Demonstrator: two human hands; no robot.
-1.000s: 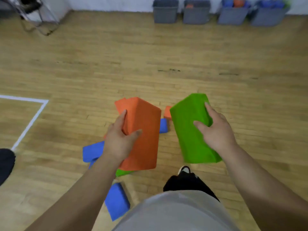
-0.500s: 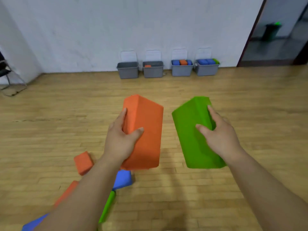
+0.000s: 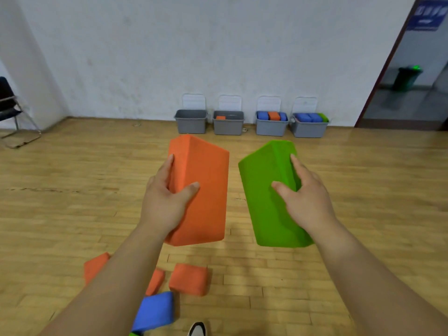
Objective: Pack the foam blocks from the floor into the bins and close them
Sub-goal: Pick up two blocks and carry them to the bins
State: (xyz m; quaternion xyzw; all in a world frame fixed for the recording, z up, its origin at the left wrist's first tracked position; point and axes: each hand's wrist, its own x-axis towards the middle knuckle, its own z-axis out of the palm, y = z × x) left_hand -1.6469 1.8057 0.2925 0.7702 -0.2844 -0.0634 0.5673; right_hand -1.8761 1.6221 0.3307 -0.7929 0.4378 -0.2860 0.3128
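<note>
Left hand [image 3: 164, 200]: grips the orange block [image 3: 206, 190] in the air. The thumb presses its broad near face and one finger lies along the left face, spread well apart from the thumb. The other fingers are hidden behind the foam.
Right hand [image 3: 308, 197]: grips the green block [image 3: 266, 202] the same way, with the thumb on the broad face and the fingers over the right side. Their tips are out of sight. The two blocks are held side by side, apart, tilted away.

Four grey bins [image 3: 191, 123] stand in a row at the far edge of the floor [image 3: 363, 214], against the wall, with lids [image 3: 194, 101] raised behind them. The leftmost bin's inside is not visible, the second shows one orange piece, and the two on the right show blue, orange and green.

Near edge of the floor: loose orange block [image 3: 189, 278]. A second orange block [image 3: 95, 265] and a third are partly covered by the left forearm. The blue block [image 3: 155, 311] is also partly covered. A green sliver [image 3: 135, 333] and a shoe tip [image 3: 197, 329] are cut off by the frame. The chair [image 3: 9, 110] is cut off at the left.
</note>
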